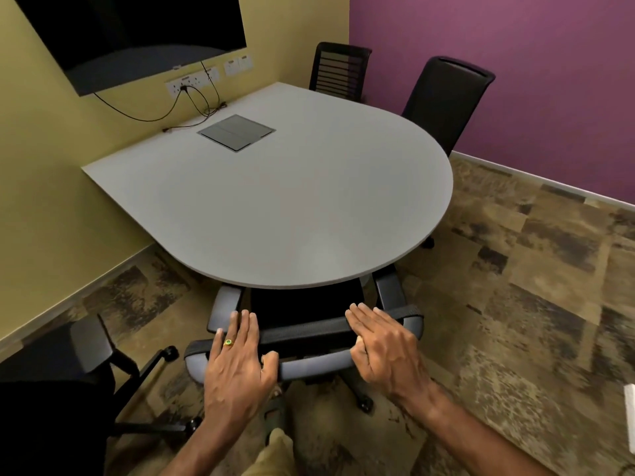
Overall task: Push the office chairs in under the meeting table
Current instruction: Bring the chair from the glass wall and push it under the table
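A grey meeting table (309, 201) with a rounded near end fills the middle of the view. A black office chair (305, 304) with grey armrests stands at that near end, its seat partly under the tabletop. Both my hands lie on the top rim of its backrest (316, 365). My left hand (237, 359), wearing a ring, has its fingers flat over the rim and its thumb hooked around it. My right hand (385, 341) holds the rim the same way. Another black chair (68, 365) stands pulled out at lower left, away from the table.
Two more black chairs stand at the far side, one in the corner (338, 70) and one by the purple wall (446, 97). A cable box lid (236, 132) is set into the tabletop. A wall screen (130, 36) and cables hang above. My sandalled foot (275, 417) is behind the chair.
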{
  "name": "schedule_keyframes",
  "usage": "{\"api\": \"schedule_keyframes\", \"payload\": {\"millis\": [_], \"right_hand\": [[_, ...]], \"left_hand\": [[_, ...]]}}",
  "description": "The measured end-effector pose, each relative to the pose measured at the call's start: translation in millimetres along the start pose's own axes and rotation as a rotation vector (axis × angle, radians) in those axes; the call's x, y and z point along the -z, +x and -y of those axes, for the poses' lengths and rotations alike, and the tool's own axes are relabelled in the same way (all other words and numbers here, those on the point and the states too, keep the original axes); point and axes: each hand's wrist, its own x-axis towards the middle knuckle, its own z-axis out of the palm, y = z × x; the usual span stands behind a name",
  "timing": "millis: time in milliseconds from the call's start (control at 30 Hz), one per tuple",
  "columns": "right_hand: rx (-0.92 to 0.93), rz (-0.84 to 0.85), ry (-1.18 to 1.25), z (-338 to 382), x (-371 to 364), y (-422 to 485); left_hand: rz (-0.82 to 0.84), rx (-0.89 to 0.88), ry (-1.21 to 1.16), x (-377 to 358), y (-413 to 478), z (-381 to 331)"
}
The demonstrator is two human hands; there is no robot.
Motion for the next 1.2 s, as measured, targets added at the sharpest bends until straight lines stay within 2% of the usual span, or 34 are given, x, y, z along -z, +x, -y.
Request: {"api": "schedule_keyframes", "payload": {"millis": [167, 567, 833, 1200], "right_hand": [[-0.007, -0.035, -0.008, -22, 4, 47], [-0.077, -0.043, -0.054, -17, -21, 160], [-0.094, -0.057, -0.069, -20, -26, 164], [-0.137, -0.039, -0.079, -12, -19, 162]], "left_hand": [[-0.051, -0.007, -0.051, 3, 42, -11], [0.020, -0.086, 0.051, 22, 193, 29], [0.067, -0.179, 0.024, 26, 200, 31], [0.051, -0.189, -0.028, 24, 200, 32]]}}
